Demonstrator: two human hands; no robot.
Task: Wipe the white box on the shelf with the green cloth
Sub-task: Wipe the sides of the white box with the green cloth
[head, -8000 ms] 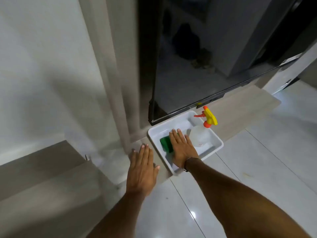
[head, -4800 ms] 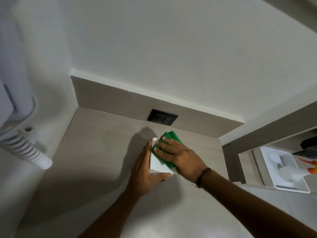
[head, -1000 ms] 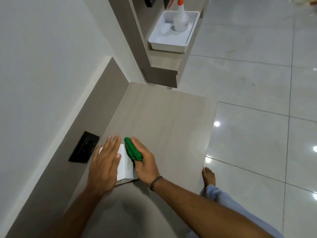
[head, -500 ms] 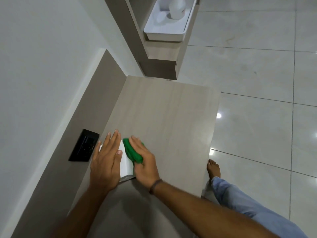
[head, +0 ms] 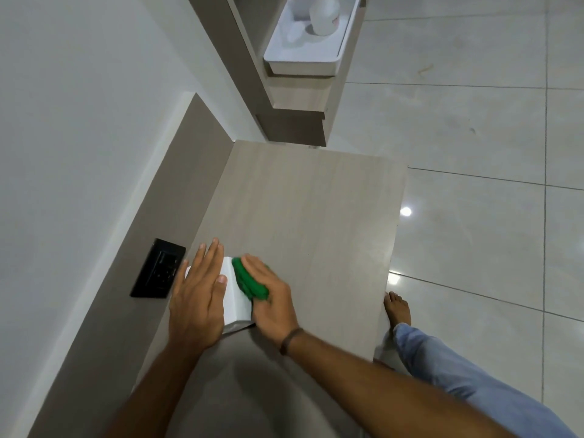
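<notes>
A small white box [head: 234,298] stands on the pale wooden shelf [head: 316,222], close to the back panel. My left hand [head: 197,298] lies flat over the box's top and left side, fingers together, holding it still. My right hand [head: 271,301] presses a folded green cloth [head: 249,281] against the box's right side. Only a strip of the box's top and its near corner show between the two hands.
A black socket plate [head: 158,268] sits in the back panel just left of the box. Further along the wall, a white tray [head: 303,58] with a spray bottle [head: 324,11] rests on a lower ledge. Glossy floor tiles and my bare foot [head: 398,309] lie to the right.
The view has tilted down slightly. My right hand with the cloth has slid a little along the box's right side. Left hand stays on the box.
</notes>
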